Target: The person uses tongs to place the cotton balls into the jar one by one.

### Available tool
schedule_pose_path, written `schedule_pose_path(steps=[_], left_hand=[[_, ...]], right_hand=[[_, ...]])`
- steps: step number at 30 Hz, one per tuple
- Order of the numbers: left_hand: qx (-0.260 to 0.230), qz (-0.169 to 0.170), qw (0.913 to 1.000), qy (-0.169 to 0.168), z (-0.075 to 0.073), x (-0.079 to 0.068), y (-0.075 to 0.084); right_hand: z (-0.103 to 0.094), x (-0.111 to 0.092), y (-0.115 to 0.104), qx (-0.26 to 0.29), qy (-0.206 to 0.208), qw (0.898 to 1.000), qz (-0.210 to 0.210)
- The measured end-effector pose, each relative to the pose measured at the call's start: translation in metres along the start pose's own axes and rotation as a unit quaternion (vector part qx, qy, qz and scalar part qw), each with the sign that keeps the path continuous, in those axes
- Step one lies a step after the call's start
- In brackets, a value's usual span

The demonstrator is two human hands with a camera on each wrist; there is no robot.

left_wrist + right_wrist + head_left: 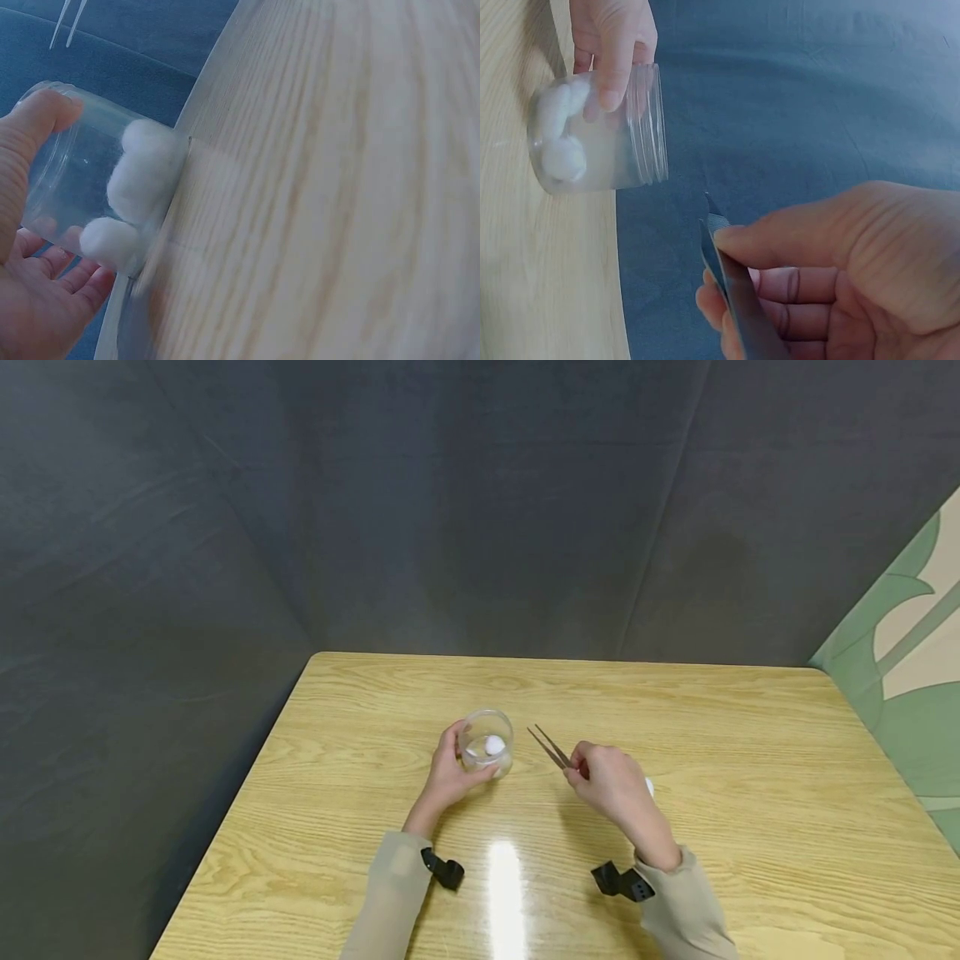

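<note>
A clear plastic jar [649, 127] with a threaded rim stands upright on the wooden table, several cotton balls [139, 184] lying at its bottom. My left hand [447, 777] grips it round the side, thumb on the near wall and fingers along the opposite side. To the right of the jar, my right hand [615, 785] pinches metal tweezers [553, 750] between thumb and fingers. Their tips are apart with nothing between them, and point up and left beside the jar's mouth. Part of a white thing [649, 787] shows past the right hand, which hides the rest.
The wood-grain table [360, 735] reaches back to a dark cloth screen [487, 527]. Green and beige patterned fabric [907, 693] borders the right side. Both wrists wear a black camera mount, the left one [444, 868] close over the tabletop.
</note>
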State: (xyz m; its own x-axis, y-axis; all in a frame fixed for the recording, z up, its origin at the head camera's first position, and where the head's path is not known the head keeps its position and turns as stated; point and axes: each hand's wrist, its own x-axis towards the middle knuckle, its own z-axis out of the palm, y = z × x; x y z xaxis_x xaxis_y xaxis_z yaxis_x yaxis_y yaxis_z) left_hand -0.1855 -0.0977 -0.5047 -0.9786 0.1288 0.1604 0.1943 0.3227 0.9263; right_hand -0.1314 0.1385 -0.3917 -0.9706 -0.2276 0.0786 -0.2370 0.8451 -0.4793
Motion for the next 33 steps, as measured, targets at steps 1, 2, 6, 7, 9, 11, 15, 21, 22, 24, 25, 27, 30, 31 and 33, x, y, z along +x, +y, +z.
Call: schedule_pose_path(steps=[1,2,6,7,9,11,15,21,22,24,25,27,30,31,33], left_hand=[[0.000,0.001,1.0000,0.000,0.000,0.000,0.000],[-0.001,0.002,1.0000,-0.001,0.000,0.000,0.000],[-0.001,0.001,1.0000,-0.003,-0.001,0.000,-0.001],[-0.001,0.001,1.0000,-0.004,-0.001,0.000,-0.001],[-0.001,0.001,1.0000,-0.004,-0.001,0.000,0.000],[-0.001,0.001,1.0000,-0.004,-0.001,0.000,0.000],[0.000,0.000,1.0000,-0.002,-0.001,0.000,0.000],[0.002,0.001,1.0000,-0.004,0.000,0.000,0.000],[0.002,0.002,1.0000,-0.004,0.000,0.000,-0.001],[0.003,0.002,1.0000,-0.004,0.000,0.000,-0.001],[0.004,0.002,1.0000,-0.005,0.000,0.000,-0.001],[0.003,0.002,1.0000,-0.005,0.000,0.000,-0.001],[0.001,0.003,1.0000,-0.006,0.000,0.000,0.000],[0.000,0.003,1.0000,-0.006,0.000,0.000,0.000],[-0.001,0.005,1.0000,-0.007,0.000,0.000,0.000]], right_hand=[[0.000,0.000,0.001,0.000,0.001,1.000,0.001],[-0.001,-0.001,0.001,0.000,0.001,1.000,0.001],[-0.003,-0.003,0.003,-0.001,0.008,1.000,0.003],[-0.003,-0.003,0.003,-0.003,0.010,1.000,0.003],[-0.004,-0.005,0.005,-0.006,0.014,1.000,0.002],[-0.005,-0.006,0.006,-0.008,0.016,1.000,0.000],[-0.007,-0.009,0.010,-0.011,0.018,1.000,0.000],[-0.010,-0.014,0.015,-0.012,0.013,1.000,0.007],[-0.011,-0.015,0.016,-0.013,0.012,1.000,0.008],[-0.011,-0.016,0.018,-0.015,0.012,1.000,0.008],[-0.012,-0.017,0.019,-0.015,0.013,1.000,0.008],[-0.013,-0.018,0.022,-0.016,0.012,1.000,0.009],[-0.014,-0.020,0.026,-0.014,0.007,1.000,0.011],[-0.014,-0.020,0.027,-0.013,0.005,1.000,0.012],[-0.015,-0.022,0.029,-0.012,0.002,1.000,0.014]])
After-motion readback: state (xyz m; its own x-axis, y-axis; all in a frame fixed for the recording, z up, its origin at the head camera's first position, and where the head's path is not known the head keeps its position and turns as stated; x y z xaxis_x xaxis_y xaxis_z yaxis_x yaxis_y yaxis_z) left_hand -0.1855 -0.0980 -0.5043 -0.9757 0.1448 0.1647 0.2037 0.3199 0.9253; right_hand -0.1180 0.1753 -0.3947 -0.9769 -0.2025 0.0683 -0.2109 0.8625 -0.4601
